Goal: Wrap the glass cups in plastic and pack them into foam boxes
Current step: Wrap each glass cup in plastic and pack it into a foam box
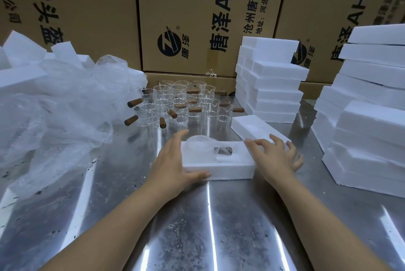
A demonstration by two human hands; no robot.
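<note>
A wrapped glass cup (202,142) lies on its side in the moulded recess of an open foam box (219,168). Its handle (223,151), dark under the plastic film, points toward the box's right end. The box sits flat on a shiny steel table (197,227), which is scuffed and flecked with dark specks.

The left hand (173,161) rests against the box's left end. Its fingers (179,137) are straight and close together, reaching up beside the cup's rim, and the thumb lies along the near wall. The right hand (274,156) is at the right end with its fingers (255,142) spread apart and lightly bent, gripping nothing. The forefinger tip touches the box's far right corner, and the other fingers rest over the near edge of a foam lid (252,127) lying aslant just behind. The cup lies between the two hands, nearer the left fingers.

Farther back stands a cluster of bare glass cups (182,102) with brown wooden handles. To the left is a heap of crumpled clear plastic (54,106) over loose foam pieces. To the right are two stacks of foam boxes (269,82) — the nearer stack (368,117) is taller. Large printed cardboard cartons (186,18) wall in the back.
</note>
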